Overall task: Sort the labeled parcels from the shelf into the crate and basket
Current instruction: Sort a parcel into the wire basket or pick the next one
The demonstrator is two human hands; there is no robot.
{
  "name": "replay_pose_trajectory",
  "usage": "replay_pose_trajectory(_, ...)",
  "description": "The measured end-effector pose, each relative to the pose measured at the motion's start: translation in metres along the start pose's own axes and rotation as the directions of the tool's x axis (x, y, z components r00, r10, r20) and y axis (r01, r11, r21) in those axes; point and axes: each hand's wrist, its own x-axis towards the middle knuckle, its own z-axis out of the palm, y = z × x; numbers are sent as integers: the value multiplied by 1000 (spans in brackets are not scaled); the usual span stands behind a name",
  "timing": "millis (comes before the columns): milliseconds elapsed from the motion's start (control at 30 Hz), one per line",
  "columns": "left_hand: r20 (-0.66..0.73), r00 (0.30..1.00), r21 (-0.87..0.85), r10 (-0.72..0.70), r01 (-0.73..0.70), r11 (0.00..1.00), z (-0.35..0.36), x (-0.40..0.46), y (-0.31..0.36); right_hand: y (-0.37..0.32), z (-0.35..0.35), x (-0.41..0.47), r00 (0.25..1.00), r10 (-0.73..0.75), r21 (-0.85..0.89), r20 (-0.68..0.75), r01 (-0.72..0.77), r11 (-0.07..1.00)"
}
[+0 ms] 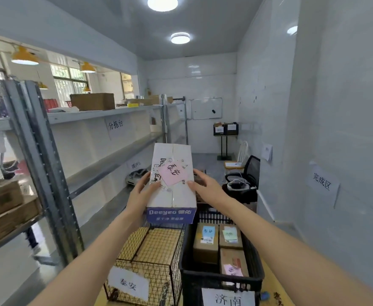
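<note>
Both hands, left [141, 193] and right [207, 188], grip the white box [172, 173] by its sides, above the wire basket [150, 257].

Layout of the sorting aisle, head view.
Shelf [106, 160] runs along frame left; a parcel [172, 184], held between left hand [141, 193] and right hand [209, 188], sits at centre above the wire basket [150, 261], with the crate [220, 281], holding three boxes [205, 241], just right of it.

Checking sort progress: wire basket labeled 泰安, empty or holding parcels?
Empty, as far as visible. Through the wire basket mesh only the floor shows; the white box is held above it, while three parcels sit in the black crate.
</note>
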Motion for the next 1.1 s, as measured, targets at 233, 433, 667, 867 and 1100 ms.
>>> replay_pose_trajectory(233, -73, 994, 15, -78, 79, 997, -17, 100, -54, 75, 7, 92, 996, 73, -139, 55, -65, 988)
replay_pose_trajectory(433, -67, 982, 27, -177, 179, 983, -53, 196, -120, 143, 36, 172, 985, 153, -293, 84, -123, 948)
replay_pose_trajectory(667, -28, 941, 106, -336, 337, 935, -115, 314, -232, 260, 103, 261, 954, 299, -515, 33, -240, 823)
replay_pose_trajectory(867, 39, 890, 165, -453, 442, 882, -141, 377, -334, 353, 151, 295, 929, 367, -680, -50, -301, 669)
replay_pose_trajectory(1100, 76, 795, 130, -601, 590, 797, -119, 420, -426, 406, 168, 317, 943, 305, -754, -130, -294, 587)
